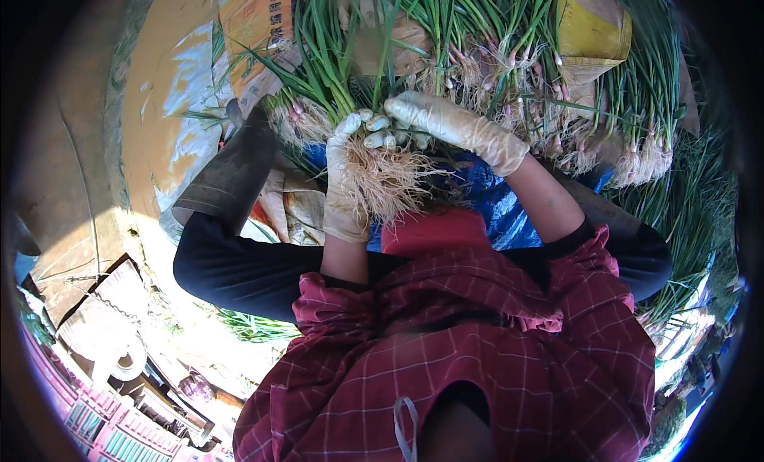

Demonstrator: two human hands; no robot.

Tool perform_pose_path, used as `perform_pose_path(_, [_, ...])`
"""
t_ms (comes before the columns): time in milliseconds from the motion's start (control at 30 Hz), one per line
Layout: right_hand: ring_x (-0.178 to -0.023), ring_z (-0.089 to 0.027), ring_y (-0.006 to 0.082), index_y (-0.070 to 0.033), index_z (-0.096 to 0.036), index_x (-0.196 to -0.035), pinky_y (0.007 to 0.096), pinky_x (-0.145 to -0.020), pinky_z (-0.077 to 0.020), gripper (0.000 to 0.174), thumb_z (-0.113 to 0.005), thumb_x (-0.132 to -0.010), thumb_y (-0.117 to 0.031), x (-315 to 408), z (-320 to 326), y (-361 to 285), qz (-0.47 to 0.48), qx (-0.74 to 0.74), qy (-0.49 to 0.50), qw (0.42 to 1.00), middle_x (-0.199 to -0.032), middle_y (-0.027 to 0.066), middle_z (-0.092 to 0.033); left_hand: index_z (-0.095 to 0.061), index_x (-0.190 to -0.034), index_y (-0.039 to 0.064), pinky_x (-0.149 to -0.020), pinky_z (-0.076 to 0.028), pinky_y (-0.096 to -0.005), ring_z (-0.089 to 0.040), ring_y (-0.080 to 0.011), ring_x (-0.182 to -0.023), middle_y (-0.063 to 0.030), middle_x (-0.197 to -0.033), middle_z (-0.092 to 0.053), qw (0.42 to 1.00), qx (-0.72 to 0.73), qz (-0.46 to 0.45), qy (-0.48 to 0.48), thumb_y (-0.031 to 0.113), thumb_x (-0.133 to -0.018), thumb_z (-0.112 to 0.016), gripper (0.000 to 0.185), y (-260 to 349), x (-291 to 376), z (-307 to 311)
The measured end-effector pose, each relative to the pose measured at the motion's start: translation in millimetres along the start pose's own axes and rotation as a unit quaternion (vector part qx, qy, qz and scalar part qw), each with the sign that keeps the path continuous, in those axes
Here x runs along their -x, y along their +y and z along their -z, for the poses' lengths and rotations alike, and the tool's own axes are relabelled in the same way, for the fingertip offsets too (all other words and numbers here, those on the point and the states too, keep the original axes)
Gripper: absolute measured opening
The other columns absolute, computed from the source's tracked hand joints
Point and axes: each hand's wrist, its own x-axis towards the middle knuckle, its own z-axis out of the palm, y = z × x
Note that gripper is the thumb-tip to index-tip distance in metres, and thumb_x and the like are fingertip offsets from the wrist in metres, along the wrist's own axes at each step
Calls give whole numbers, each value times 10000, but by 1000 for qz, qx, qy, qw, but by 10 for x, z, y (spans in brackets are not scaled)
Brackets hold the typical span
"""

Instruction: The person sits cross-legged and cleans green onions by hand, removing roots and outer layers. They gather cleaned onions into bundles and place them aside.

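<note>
Both my hands wear pale, soiled gloves. My left hand [346, 175] holds a bunch of green plants with long leaves [325, 62] around the base of the stems, and a mass of stringy roots [391, 178] hangs from it towards me. My right hand [453, 122] lies at the right side of the same bunch, its fingertips near the pale stem bases; whether it grips any of them I cannot tell. White fingertips show among the stem bases. Beyond my hands lie more leafy plants with pinkish bulbs and roots [513, 110].
A red block-like object [436, 232] and a blue plastic sheet [507, 214] lie between my legs. An orange printed sack [256, 32] is at the upper left, a yellow one [594, 35] at the upper right. Dark boots flank my hands. Pink crates [125, 429] stand at the lower left.
</note>
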Motion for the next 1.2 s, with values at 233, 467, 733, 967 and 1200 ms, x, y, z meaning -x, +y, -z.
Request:
perform_pose_path(233, [-678,-603,169,-69,-595,-968,336,-779,-515,267,-504,-937,-318,210,462,-122,174,-632,173,735,-682,29,-563,-543,-923,16,-670,-457,-266,-463,-52,-627,-37,-854,-471,926,331,90,-155,95,-900,-518,86,195,-39,-156])
perform_pose_path(467, [-730,-571,176,-72,-588,-983,336,-648,-460,310,-456,-955,-351,145,-524,479,50,-563,10,825,-779,16,-570,-535,-906,14,-702,-444,-309,-475,-146,-682,-47,-766,-491,993,38,-25,-113,100,-883,-546,90,201,-343,-730])
perform_pose_path(733, [-799,-637,347,-8,-628,-888,446,-717,-477,471,-500,-855,-460,886,-277,778,-197,451,-98,865,-790,208,-642,-563,-1062,-20,-816,-510,-317,-587,-216,-926,-99,-909,-596,987,-28,-89,-133,133,-874,-562,242,640,-460,-1099])
perform_pose_path(967, [-920,-614,349,-30,-630,-1046,426,-805,-469,541,-536,-832,-518,-304,508,146,-213,298,323,873,-932,214,-648,-586,-1080,-37,-694,-515,-395,-566,-180,-619,-52,-716,-586,978,-189,87,25,138,-856,-593,285,61,-326,-318])
perform_pose_path(1200, [-853,-613,362,-25,-646,-989,403,-778,-477,439,-536,-853,-429,-172,21,159,-63,297,257,917,-922,208,-643,-629,-989,47,-502,-475,-283,-587,-147,-621,-50,-795,-635,871,-457,71,167,125,-810,-636,195,-425,-196,-65])
